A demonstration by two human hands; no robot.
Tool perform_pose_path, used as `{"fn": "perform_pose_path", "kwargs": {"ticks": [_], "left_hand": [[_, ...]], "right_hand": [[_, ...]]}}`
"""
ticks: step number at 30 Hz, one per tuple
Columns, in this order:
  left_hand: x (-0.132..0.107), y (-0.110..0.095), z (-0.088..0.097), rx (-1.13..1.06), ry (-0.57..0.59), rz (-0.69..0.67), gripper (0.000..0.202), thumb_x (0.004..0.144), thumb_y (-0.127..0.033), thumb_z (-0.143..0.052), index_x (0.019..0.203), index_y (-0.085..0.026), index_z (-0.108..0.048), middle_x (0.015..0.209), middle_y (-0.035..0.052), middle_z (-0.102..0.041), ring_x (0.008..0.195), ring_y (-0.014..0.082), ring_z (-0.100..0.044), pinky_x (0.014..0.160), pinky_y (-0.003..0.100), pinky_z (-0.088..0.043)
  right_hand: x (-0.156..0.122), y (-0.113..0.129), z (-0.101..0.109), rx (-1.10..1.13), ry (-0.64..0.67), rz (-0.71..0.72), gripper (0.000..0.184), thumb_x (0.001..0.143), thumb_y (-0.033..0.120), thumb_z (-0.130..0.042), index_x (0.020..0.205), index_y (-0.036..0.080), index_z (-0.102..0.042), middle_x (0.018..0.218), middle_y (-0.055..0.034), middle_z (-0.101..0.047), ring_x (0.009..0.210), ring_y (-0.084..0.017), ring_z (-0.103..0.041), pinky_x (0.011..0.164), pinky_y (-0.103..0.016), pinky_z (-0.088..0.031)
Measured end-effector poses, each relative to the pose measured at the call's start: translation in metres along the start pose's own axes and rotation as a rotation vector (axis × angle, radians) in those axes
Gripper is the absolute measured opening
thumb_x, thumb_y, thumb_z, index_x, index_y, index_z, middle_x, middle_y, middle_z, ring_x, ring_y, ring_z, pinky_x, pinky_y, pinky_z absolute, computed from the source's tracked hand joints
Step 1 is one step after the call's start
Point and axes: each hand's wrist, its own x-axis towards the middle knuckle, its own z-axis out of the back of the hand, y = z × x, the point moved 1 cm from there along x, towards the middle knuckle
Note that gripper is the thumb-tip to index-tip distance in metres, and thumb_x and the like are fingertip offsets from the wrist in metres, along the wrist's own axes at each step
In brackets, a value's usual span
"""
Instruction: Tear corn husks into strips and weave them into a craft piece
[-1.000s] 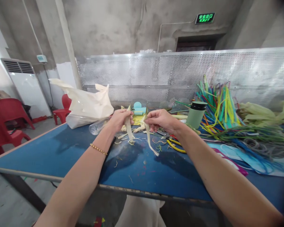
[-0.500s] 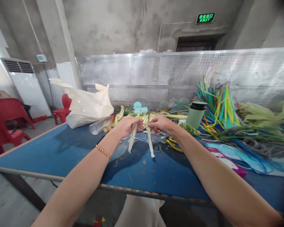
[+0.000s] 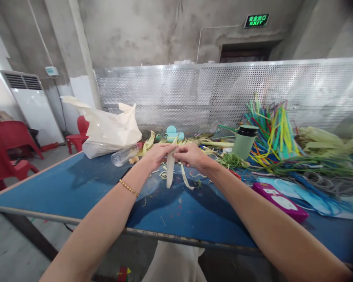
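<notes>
My left hand (image 3: pixel 157 153) and my right hand (image 3: pixel 191 155) meet over the blue table (image 3: pixel 76 188), fingers pinched together. Between them hangs a pale, cream-coloured husk strip (image 3: pixel 170 172), its lower end just above the table. A second thinner strip (image 3: pixel 184 179) curls down below my right hand. Both hands are closed on the strips at their upper ends. Small husk scraps (image 3: pixel 161 174) lie on the table right under the hands.
A white plastic bag (image 3: pixel 108 125) and a clear bottle (image 3: pixel 125 154) lie at the back left. A green cup (image 3: pixel 244 141), coloured strips (image 3: pixel 270 129), green cords (image 3: pixel 312 164) and a magenta case (image 3: pixel 279 201) crowd the right. A perforated metal screen (image 3: pixel 223 94) backs the table. Red chairs (image 3: pixel 6 152) stand left.
My hands have come together from apart; the two strips that hung separately now hang close, almost as one. The camera view has shifted slightly, showing the magenta case more.
</notes>
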Motion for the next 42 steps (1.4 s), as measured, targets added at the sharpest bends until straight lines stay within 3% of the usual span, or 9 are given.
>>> {"fn": "perform_pose_path", "kwargs": {"ticks": [12,22,34,42], "left_hand": [[-0.006,-0.01,0.005,0.118,0.09,0.005,0.014,0.066,-0.016,-0.075,0.067,-0.01,-0.063,0.059,0.0027,-0.06,0.051,0.0088,-0.053,0.053,0.025,-0.041],[-0.006,-0.009,0.0,0.207,0.013,-0.003,0.007,0.066,-0.009,-0.066,0.061,-0.011,-0.061,0.055,0.0011,-0.057,0.048,0.0087,-0.05,0.051,0.025,-0.04],[0.004,0.003,0.001,0.2,0.018,-0.091,0.009,0.067,-0.013,-0.069,0.062,-0.011,-0.062,0.055,0.001,-0.059,0.046,0.0077,-0.05,0.05,0.024,-0.039],[-0.001,-0.004,0.002,0.183,0.034,-0.07,0.009,0.067,-0.014,-0.071,0.062,-0.01,-0.065,0.056,0.0025,-0.06,0.047,0.0079,-0.049,0.051,0.024,-0.039]], "right_hand": [[0.004,0.001,0.019,0.023,-0.108,-0.016,0.011,0.073,0.022,-0.063,0.065,0.015,-0.06,0.041,0.0047,-0.047,0.036,-0.005,-0.039,0.037,-0.019,-0.029],[0.002,0.003,0.016,0.029,-0.094,-0.034,0.004,0.069,0.018,-0.063,0.069,0.014,-0.062,0.044,0.0042,-0.05,0.037,-0.006,-0.038,0.037,-0.02,-0.027],[0.006,-0.002,0.016,-0.055,-0.112,-0.038,0.013,0.071,0.019,-0.065,0.06,0.015,-0.057,0.043,0.0038,-0.048,0.038,-0.006,-0.04,0.037,-0.02,-0.029],[0.005,-0.001,0.017,-0.048,-0.082,-0.024,0.015,0.072,0.023,-0.064,0.061,0.016,-0.057,0.042,0.0043,-0.048,0.038,-0.006,-0.039,0.037,-0.02,-0.028]]}}
